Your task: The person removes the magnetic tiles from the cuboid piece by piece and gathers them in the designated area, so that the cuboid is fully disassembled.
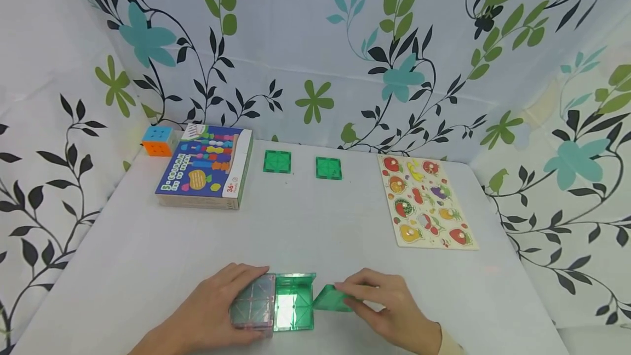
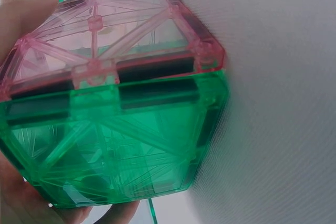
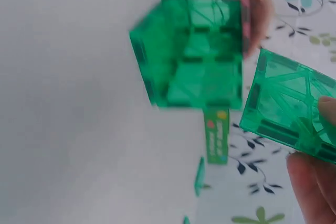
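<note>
Near the front edge of the white table (image 1: pixel 493 311), your left hand (image 1: pixel 209 308) grips a clear pink plastic block (image 1: pixel 253 301) beside an open green plastic box (image 1: pixel 296 282); your right hand (image 1: pixel 386 305) pinches a square green plastic tile (image 1: pixel 329 300). Its tilt might jolt the box apart.

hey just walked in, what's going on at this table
A person is putting see-through plastic tiles together. The left hand grips a pink block that has an open green section against its side. The right hand pinches a loose green tile close beside that section. Two more green tiles lie farther back, between a colorful box and a fruit board.
</note>
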The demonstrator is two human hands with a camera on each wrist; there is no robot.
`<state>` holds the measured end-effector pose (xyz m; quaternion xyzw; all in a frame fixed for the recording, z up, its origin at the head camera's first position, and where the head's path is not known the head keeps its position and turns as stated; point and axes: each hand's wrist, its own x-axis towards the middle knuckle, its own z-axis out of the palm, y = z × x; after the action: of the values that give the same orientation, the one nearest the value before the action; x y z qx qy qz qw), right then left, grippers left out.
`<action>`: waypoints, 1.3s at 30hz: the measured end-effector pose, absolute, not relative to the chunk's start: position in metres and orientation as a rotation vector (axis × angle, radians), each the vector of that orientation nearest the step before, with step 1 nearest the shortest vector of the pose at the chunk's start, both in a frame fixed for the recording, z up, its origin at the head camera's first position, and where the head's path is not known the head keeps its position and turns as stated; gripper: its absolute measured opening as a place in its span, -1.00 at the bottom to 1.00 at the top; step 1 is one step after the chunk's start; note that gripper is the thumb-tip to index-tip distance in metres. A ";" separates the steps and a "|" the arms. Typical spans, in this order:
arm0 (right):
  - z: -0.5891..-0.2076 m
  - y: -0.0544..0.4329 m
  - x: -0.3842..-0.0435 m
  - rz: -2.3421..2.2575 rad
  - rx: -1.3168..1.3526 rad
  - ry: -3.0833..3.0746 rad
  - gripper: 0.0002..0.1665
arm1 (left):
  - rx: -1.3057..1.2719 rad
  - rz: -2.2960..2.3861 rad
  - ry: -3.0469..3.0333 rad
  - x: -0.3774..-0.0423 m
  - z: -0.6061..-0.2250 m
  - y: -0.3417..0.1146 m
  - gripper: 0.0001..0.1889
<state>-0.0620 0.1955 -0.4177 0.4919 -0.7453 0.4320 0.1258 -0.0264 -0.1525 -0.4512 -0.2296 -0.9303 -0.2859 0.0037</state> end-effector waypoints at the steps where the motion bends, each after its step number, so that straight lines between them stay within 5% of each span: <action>1: -0.413 0.200 -0.066 1.277 1.402 -2.199 -0.39 | -0.706 -0.898 -2.930 -0.026 -0.451 -0.153 -0.06; 14: -0.372 0.252 -0.156 1.159 1.048 -2.458 -0.43 | -0.661 -0.991 -3.036 -0.025 -0.449 -0.155 -0.07; 28: -0.420 0.284 -0.303 1.247 0.724 -3.060 -0.50 | -0.691 -1.061 -3.010 -0.027 -0.449 -0.157 -0.06; 39: -0.437 0.277 -0.366 1.176 0.552 -3.268 -0.49 | -0.737 -1.126 -3.002 -0.028 -0.448 -0.158 -0.04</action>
<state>-0.3656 0.2770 -0.4369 0.1543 -0.9129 0.3286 -0.1865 -0.0283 -0.1576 -0.4485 -0.2235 -0.9100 -0.3413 -0.0742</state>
